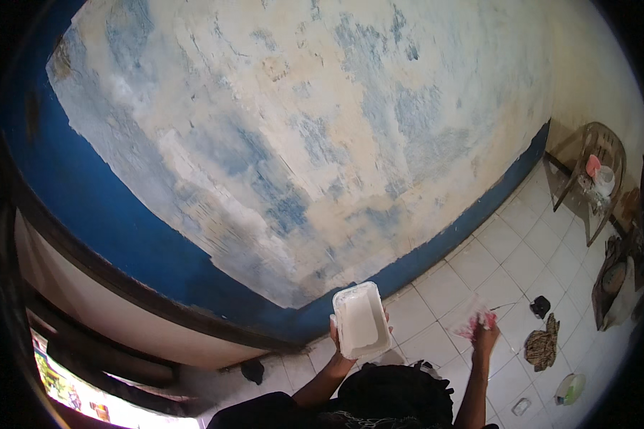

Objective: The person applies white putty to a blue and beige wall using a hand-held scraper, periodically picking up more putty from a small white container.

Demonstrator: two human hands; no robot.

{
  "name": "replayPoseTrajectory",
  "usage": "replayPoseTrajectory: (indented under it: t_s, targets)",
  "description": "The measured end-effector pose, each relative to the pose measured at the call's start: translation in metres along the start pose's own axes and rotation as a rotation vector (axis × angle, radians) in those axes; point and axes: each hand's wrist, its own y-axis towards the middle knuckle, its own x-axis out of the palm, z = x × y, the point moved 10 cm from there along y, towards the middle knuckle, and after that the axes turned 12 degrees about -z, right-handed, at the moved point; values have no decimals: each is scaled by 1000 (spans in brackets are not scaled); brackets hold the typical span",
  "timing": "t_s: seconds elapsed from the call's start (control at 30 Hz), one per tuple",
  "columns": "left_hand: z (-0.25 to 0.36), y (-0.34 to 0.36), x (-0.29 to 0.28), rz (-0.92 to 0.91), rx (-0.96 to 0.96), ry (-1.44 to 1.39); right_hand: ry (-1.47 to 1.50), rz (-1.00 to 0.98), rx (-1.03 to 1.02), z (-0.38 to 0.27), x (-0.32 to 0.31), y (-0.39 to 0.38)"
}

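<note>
My left hand (334, 336) grips a white rectangular plastic tub (362, 321) from the side. Smooth white paste lies inside it, with smears along the rim. Off to the right, my right hand (486, 333) is closed on a pink-and-white flat piece (472, 319), smeared by motion so its kind is unclear. Ahead stands a wall (286, 143) with patchy white coating over blue and cream areas. A blue painted band (150, 214) borders the patch at its left and lower edges. Both hands are apart from the wall.
A brown chair (592, 171) at the far right bears a white container (604, 181) and a pink item (592, 165). On the tiled floor (479, 261) lie a crumpled brown cloth (542, 345), a black object (540, 307) and a pale green-white dish (570, 390). A bright opening (86, 390) is at lower left.
</note>
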Motion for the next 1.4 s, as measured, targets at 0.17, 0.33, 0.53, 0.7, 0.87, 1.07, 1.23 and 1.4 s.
replayPoseTrajectory:
  t_s: [0.17, 0.33, 0.53, 0.7, 0.87, 1.07, 1.23, 1.4]
  targets:
    - [-7, -8, -36, 96, 44, 158, -274, -444, 96, -92, 186, -38]
    - [7, -8, -49, 298, 187, 192, -800, -777, -338, -128, 294, -49]
    - [7, 16, -27, 230, 205, 75, -1293, -698, -410, -120, 332, -56]
    - [22, 6, -51, 238, 201, -7, -1348, -724, -375, -82, 357, -72]
    - [55, -15, -72, 358, 213, 64, -1164, -777, -289, -66, 385, -84]
    - [102, -30, -66, 364, 190, 32, -1138, -765, -320, -45, 419, -96]
    - [142, -42, -75, 271, 211, 9, -1049, -811, -314, -10, 444, -110]
    - [192, -64, -99, 362, 268, 41, -932, -796, -387, 10, 474, -119]
